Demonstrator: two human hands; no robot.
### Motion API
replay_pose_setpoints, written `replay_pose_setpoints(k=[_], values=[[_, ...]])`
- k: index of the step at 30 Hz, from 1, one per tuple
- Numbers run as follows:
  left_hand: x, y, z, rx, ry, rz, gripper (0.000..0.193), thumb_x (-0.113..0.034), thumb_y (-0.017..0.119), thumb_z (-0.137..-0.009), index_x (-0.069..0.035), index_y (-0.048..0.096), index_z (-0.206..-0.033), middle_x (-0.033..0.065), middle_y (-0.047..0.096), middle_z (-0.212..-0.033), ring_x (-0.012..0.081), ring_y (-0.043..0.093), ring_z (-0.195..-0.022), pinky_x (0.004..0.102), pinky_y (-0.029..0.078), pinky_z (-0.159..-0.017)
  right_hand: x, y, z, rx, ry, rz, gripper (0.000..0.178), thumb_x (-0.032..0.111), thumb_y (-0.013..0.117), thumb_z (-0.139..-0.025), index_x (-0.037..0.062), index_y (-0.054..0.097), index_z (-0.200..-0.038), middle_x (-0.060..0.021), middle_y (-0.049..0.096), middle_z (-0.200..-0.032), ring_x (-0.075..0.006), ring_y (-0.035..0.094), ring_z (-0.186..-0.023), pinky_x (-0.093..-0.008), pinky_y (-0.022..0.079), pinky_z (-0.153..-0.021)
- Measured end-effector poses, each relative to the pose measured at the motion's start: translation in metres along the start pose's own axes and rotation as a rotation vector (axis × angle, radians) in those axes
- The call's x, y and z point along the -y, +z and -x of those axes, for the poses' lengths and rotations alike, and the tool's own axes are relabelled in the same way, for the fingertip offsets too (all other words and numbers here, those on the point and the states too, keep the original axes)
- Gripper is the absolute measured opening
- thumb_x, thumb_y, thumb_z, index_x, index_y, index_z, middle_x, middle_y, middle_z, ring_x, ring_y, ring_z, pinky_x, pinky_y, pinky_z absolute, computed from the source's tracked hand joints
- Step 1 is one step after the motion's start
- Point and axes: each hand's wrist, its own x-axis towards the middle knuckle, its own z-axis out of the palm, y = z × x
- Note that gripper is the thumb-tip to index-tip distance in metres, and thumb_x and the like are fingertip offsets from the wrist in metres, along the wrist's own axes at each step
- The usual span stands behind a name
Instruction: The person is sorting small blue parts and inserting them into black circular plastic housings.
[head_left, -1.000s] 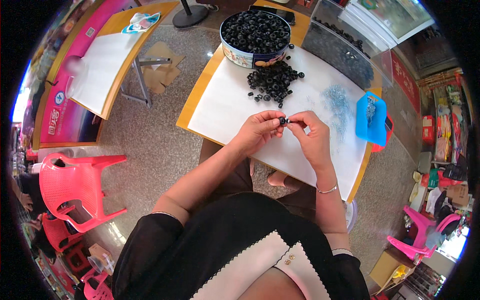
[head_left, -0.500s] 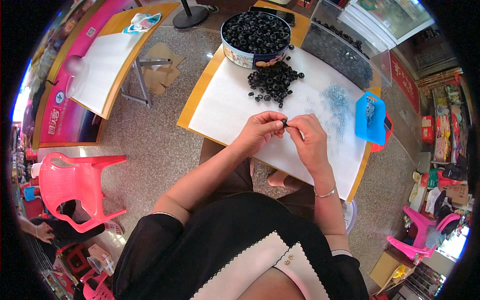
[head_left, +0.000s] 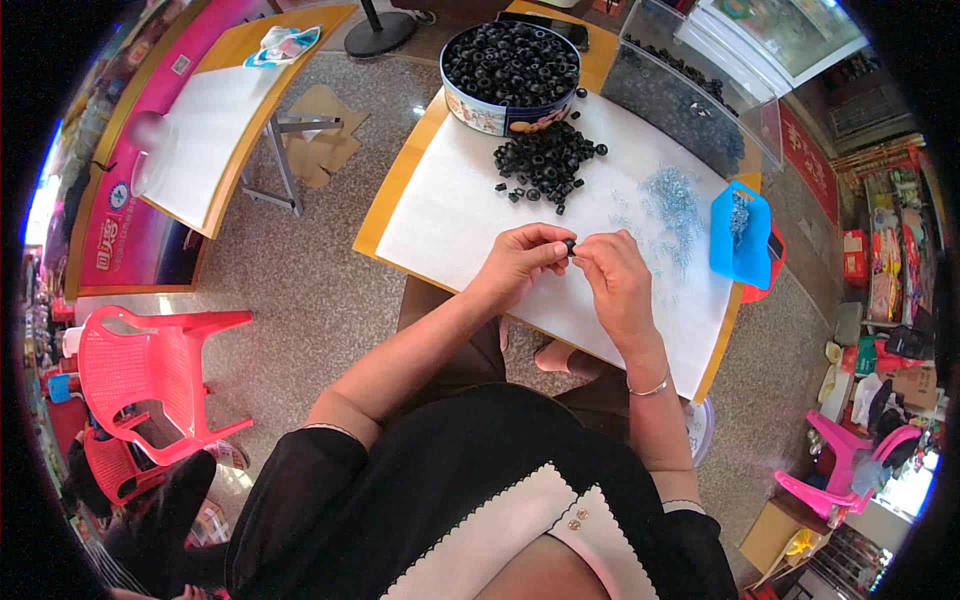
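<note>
Above the near part of the white-topped table (head_left: 440, 225), my two hands meet at the fingertips. My left hand (head_left: 519, 265) pinches a small round black plastic piece (head_left: 570, 246) between thumb and fingers. My right hand (head_left: 615, 275), with a bracelet at the wrist, is closed in a pinch right against that piece. What its fingertips hold is too small to make out. Just beyond my hands lies a loose pile of similar black pieces (head_left: 545, 160). To the right of it spreads a scatter of tiny light-blue pieces (head_left: 675, 205).
A round tin (head_left: 478, 112) heaped with black pieces stands at the table's far side. Beside it is a clear plastic box (head_left: 665, 105) holding more. A blue scoop-shaped tray (head_left: 738, 262) sits at the right edge. Pink chairs (head_left: 165, 375) stand left and right.
My hands stay nearly in place, with the right fingers shifted slightly around the black piece. At the lower left, another person's hand has moved down from beside the pink chair.
</note>
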Motion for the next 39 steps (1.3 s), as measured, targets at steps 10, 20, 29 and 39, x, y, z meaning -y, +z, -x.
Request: replay_pose_setpoints(k=[10,20,29,39], values=[[0.003,-0.001,0.003,0.009,0.025,-0.243,0.022,-0.005,0.065,-0.089,0.002,0.065,-0.110,0.0063,0.066,-0.092,0.0137,0.059,-0.079,0.0268,0.049,-0.073,-0.009,-0.002,0.008,0.040,0.060,-0.153,0.013,-0.004,0.065,-0.076,0.0041,0.061,-0.086,-0.0077,0.061,-0.086,-0.0281,0.056,-0.083,-0.0370,0.048,-0.072],[0.003,0.000,0.005,0.016,0.067,-0.371,0.022,-0.008,0.066,-0.089,0.001,0.066,-0.110,0.0052,0.066,-0.090,0.0126,0.060,-0.079,0.0263,0.049,-0.072,-0.010,0.003,0.021,-0.008,0.431,-0.459,0.013,0.001,0.069,-0.079,0.0038,0.063,-0.089,-0.0037,0.064,-0.086,-0.0144,0.059,-0.078,-0.0275,0.048,-0.070],[-0.006,0.003,0.006,0.110,-0.021,-0.271,0.023,-0.009,0.067,-0.089,0.001,0.063,-0.109,0.0040,0.065,-0.091,0.0132,0.060,-0.079,0.0283,0.050,-0.075,-0.014,-0.012,0.016,0.149,0.419,-0.440,0.013,0.003,0.072,-0.078,0.0043,0.065,-0.089,-0.0020,0.063,-0.083,-0.0104,0.056,-0.077,-0.0239,0.046,-0.069],[-0.008,0.003,0.008,0.182,-0.014,-0.255,0.034,-0.006,0.066,-0.089,-0.002,0.050,-0.119,0.0052,0.063,-0.091,0.0121,0.060,-0.077,0.0263,0.050,-0.074,-0.006,-0.020,0.008,0.198,0.347,-0.478,0.031,0.002,0.069,-0.077,0.0045,0.068,-0.108,-0.0046,0.061,-0.102,-0.0139,0.056,-0.091,-0.0266,0.046,-0.081]])
